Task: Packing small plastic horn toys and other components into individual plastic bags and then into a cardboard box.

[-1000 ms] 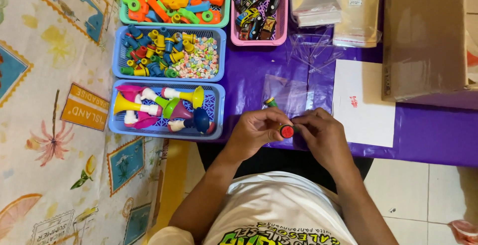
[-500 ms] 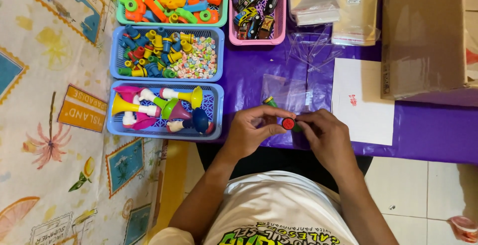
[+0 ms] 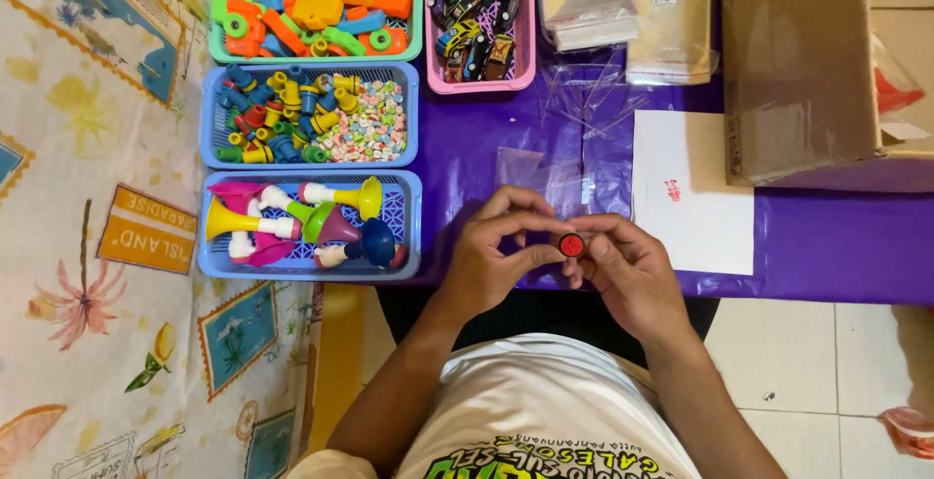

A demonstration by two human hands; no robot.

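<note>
My left hand [image 3: 496, 250] and my right hand [image 3: 623, 270] meet over the near edge of a purple-covered table [image 3: 827, 236]. Between their fingertips they pinch a small round red piece with a dark rim [image 3: 571, 245]. A clear plastic bag [image 3: 540, 173] lies flat on the purple cover just beyond my fingers. Just left of my left hand stands a blue basket of toy trumpets [image 3: 404, 187].
A blue basket of small whistles and pastel beads [image 3: 209, 119], a green basket of orange and green toys [image 3: 413, 12] and a pink basket of toy cars [image 3: 525, 61] line the far left. Stacks of clear bags [image 3: 671, 22], a white sheet [image 3: 686, 187] and a cardboard box [image 3: 798, 61] sit right.
Both hands stay together on the red piece; the fingers have shifted slightly around it. The view has drifted a little.
</note>
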